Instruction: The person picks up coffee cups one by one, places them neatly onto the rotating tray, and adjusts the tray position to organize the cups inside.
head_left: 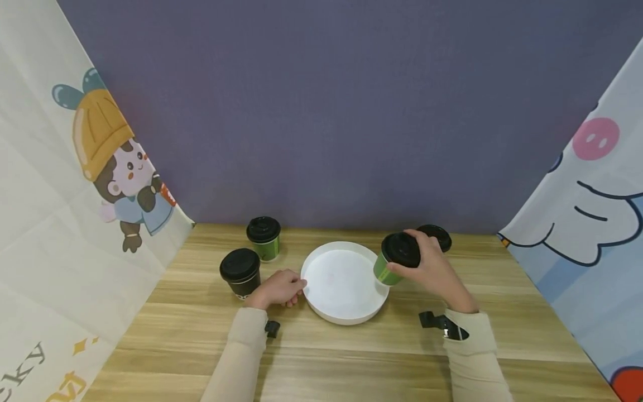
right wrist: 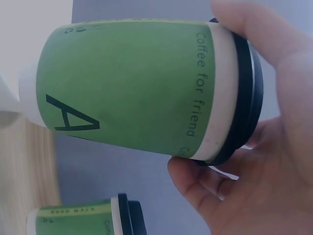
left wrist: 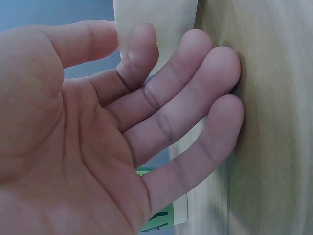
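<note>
My right hand (head_left: 434, 271) grips a green paper coffee cup (head_left: 384, 271) with a black lid, thumb and fingers around it near the lid. The cup hangs slightly tilted over the right rim of a round white tray (head_left: 346, 321). In the right wrist view, the green cup (right wrist: 132, 88) shows the words "Coffee for friend". At the tray's left edge, my left hand (head_left: 278, 287) pinches the rim between thumb and index finger. The left wrist view shows the tray's wall (left wrist: 168, 29) at those fingertips; the other fingers of the left hand (left wrist: 98, 122) are loosely bent beside the table.
Left of the tray stand a black cup (head_left: 241, 273) with a black lid and, behind it, a green lidded cup (head_left: 264, 240). Another black-lidded cup (head_left: 437, 237) is partly hidden behind my right hand. A grey-blue panel (head_left: 321, 123) borders the wooden table (head_left: 341, 363) at the back.
</note>
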The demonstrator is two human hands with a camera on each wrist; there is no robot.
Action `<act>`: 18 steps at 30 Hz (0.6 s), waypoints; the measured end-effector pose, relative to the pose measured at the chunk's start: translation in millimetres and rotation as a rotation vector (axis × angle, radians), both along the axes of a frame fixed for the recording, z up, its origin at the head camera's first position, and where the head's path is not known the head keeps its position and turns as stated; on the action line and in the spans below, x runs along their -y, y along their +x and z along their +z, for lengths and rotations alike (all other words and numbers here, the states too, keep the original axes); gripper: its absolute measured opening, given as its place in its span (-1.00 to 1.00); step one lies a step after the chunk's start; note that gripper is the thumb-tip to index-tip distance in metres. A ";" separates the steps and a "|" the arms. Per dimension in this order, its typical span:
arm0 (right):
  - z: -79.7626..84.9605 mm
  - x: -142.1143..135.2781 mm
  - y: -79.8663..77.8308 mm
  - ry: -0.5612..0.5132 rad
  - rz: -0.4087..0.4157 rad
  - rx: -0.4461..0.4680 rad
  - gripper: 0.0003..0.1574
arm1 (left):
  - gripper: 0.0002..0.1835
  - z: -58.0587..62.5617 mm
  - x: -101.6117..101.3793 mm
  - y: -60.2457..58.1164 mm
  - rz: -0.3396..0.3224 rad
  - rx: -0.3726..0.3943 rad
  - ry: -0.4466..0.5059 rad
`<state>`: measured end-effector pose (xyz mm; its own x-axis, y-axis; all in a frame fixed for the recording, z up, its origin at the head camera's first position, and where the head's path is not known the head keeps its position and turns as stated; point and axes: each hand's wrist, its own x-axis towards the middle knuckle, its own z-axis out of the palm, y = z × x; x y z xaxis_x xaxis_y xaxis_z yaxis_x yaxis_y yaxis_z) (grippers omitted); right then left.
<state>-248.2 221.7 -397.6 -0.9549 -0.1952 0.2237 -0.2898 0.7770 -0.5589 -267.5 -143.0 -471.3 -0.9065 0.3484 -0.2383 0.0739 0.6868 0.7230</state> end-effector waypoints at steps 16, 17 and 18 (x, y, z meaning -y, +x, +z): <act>-5.8 29.9 -0.6 -0.020 0.051 -0.048 0.21 | -0.61 0.2 0.3 0.4 0.009 0.008 0.001; -6.3 31.4 -0.4 -0.018 0.056 -0.057 0.20 | -0.61 0.3 0.3 0.3 0.009 0.007 -0.001; -6.8 32.9 -0.1 -0.016 0.062 -0.063 0.19 | -0.61 0.3 0.4 0.3 0.009 0.008 -0.001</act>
<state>-248.3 188.8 -404.4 -0.9251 -0.2491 0.2866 -0.3719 0.7474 -0.5506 -267.2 -143.3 -471.0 -0.9077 0.3402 -0.2457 0.0620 0.6878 0.7232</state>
